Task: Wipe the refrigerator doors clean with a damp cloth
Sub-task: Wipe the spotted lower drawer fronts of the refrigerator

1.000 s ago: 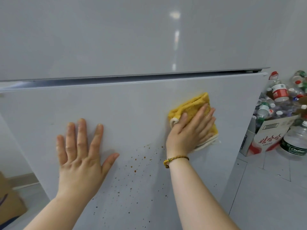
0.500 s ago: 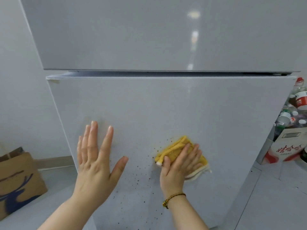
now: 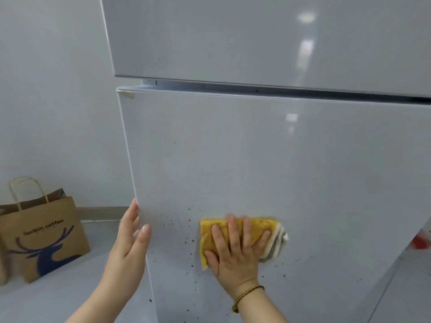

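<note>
1. Now, at the far left a paper bag [image 3: 44,231] stands on the floor, well apart from the work. The only risk I see there is drips, if the cloth travels that way.
2. My left hand [image 3: 130,241] sits at the left edge of the lower door [image 3: 256,159], its fingers nearly straight and holding nothing, thumb laid on the front face. If it tugs that edge instead of bracing it, the door could swing open mid-wipe.
3. Brown specks [image 3: 177,223] scatter across the door between the hands and below them. One quick pass could smear them rather than lift them, and the low ones are easy to miss.
4. The yellow cloth [image 3: 264,226] lies flat against the lower door, pinned under my right hand [image 3: 235,255], whose fingers are spread wide and flat on it. Held by pressure alone, it could slip or bunch, and its pale folds hang loose at the right.
5. The upper door [image 3: 256,38] carries glare toward the right, so dirt there could go unnoticed.
</note>
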Tool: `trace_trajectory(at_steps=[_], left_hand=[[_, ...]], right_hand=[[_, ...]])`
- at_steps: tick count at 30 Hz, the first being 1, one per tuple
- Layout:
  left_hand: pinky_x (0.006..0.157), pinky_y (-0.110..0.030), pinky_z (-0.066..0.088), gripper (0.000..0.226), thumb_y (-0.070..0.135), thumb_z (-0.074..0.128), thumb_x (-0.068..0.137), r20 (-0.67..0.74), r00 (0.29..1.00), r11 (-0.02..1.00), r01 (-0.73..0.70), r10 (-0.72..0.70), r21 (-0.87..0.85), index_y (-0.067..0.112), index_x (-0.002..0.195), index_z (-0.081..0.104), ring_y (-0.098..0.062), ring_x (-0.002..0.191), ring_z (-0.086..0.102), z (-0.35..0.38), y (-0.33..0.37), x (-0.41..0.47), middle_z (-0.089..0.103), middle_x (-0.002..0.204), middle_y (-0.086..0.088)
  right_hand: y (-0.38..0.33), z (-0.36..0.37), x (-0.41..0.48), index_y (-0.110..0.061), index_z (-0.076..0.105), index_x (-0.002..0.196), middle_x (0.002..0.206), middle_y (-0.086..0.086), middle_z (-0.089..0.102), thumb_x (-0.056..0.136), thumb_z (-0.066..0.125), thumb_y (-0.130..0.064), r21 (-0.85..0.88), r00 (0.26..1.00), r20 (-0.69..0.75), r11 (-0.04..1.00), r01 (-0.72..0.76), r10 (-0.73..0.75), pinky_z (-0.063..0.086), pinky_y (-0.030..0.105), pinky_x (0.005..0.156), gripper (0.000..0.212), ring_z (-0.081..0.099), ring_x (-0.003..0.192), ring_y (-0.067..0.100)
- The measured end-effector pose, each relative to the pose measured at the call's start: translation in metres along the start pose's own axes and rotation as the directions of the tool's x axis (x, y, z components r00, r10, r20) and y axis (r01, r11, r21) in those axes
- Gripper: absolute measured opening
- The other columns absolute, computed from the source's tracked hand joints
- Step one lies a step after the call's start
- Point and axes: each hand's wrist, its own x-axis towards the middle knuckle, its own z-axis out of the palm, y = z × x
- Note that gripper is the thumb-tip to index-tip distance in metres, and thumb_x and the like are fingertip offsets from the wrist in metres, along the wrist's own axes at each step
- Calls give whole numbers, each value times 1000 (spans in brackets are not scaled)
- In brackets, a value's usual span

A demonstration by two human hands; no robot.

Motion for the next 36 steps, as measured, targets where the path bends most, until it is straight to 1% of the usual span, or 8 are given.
trace_trajectory(at_steps=[7, 13, 17, 21, 26, 31, 34, 36], left_hand=[[98, -21, 28, 41, 18, 34, 97, 49, 998, 997, 39, -36, -67, 35, 134, 28, -6, 126, 34, -8, 1, 1, 37, 137, 14], [106, -25, 26, 33, 23, 32, 98, 121, 991, 991, 74, -61, -110, 43, 123, 30, -4, 131, 32, -19, 2, 3, 37, 134, 20], [112, -28, 23, 33, 25, 30, 97, 179, 981, 990, 92, -72, -106, 47, 122, 31, -3, 133, 29, -26, 2, 4, 35, 137, 20], [93, -17, 36, 28, 52, 49, 85, 194, 979, 983, 91, -59, -160, 52, 111, 40, 4, 121, 42, -29, 1, 8, 44, 127, 28], [86, -13, 38, 48, 64, 40, 66, 191, 981, 983, 56, -22, -176, 54, 113, 42, 19, 113, 43, -34, -12, 12, 46, 129, 29], [87, -14, 37, 38, 52, 35, 77, 215, 976, 981, 52, -10, -188, 50, 115, 42, 17, 112, 45, -35, -13, 13, 47, 129, 25], [89, -15, 38, 42, 58, 39, 74, 224, 975, 976, 54, -6, -209, 52, 116, 42, 19, 112, 44, -35, -13, 12, 45, 131, 26], [89, -15, 38, 40, 55, 37, 76, 226, 974, 973, 50, 2, -226, 52, 116, 41, 20, 112, 43, -35, -14, 13, 44, 132, 27]], right_hand=[[45, -10, 26, -28, 14, 143, 156, 2, -4, 97, 20, -47, -91, 938, -39, 936, 340, -345, -5, 52, 114, 50, -2, 144, 23], [39, -33, 134, -26, 22, 136, 156, -5, -4, 96, 22, -49, -33, 968, -197, 988, 151, -155, -6, 53, 111, 46, -6, 144, 18], [-1, -44, 183, -24, 39, 109, 135, 2, 33, 94, 30, -43, 134, 960, -279, 991, 1, 37, -1, 54, 109, 26, 24, 132, 30], [-30, -38, 186, -27, 40, 112, 136, 6, 31, 95, 26, -42, 178, 950, -281, 980, -88, 136, 0, 55, 108, 27, 24, 131, 35], [-36, -23, 118, -27, 32, 135, 156, 10, -3, 96, 24, -43, 11, 973, -110, 978, 206, -204, 1, 48, 113, 43, 1, 143, 27], [6, -26, 87, -31, 39, 130, 139, -4, 34, 86, 38, -53, -145, 784, -41, 780, 609, -620, 22, 36, 94, 49, 30, 126, 23], [24, -24, 109, -30, 40, 132, 140, -4, 35, 88, 34, -58, -165, 705, -95, 709, 686, -703, 7, 41, 110, 52, 18, 138, 25], [24, -23, 124, -29, 39, 134, 150, 1, 25, 88, 34, -60, -164, 736, -134, 748, 643, -663, -5, 46, 115, 56, 3, 144, 24]])
